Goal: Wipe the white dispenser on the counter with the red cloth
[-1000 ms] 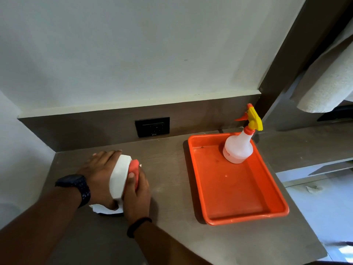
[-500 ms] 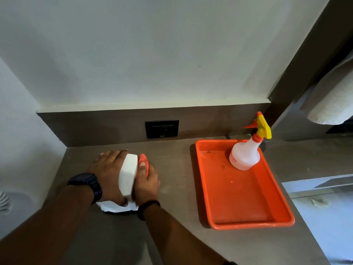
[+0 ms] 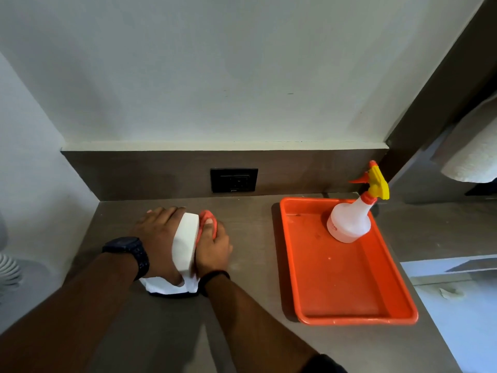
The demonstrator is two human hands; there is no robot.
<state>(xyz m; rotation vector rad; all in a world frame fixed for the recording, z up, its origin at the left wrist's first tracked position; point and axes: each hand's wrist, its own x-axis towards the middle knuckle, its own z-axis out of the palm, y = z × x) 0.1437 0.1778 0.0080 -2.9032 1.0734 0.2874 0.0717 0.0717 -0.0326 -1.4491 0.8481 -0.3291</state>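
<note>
Domestic kitchen or utility nook: grey laminate counter (image 3: pixel 255 278), black wall socket (image 3: pixel 234 180), hanging paper-towel roll (image 3: pixel 473 157), orange plastic tray (image 3: pixel 349 316).

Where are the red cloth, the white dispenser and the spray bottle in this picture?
red cloth (image 3: pixel 206 217): head view, on the fold showing above the right hand.
white dispenser (image 3: pixel 186 242): head view, on its top face between the hands.
spray bottle (image 3: pixel 348 221): head view, on its white body, in the tray.

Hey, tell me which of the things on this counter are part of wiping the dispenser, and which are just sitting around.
Part of the job:
white dispenser
red cloth, pressed on its side by the right hand
left hand, steadying the dispenser

Just sitting around:
orange tray
spray bottle, standing in the tray
wall socket
paper towel roll
</note>
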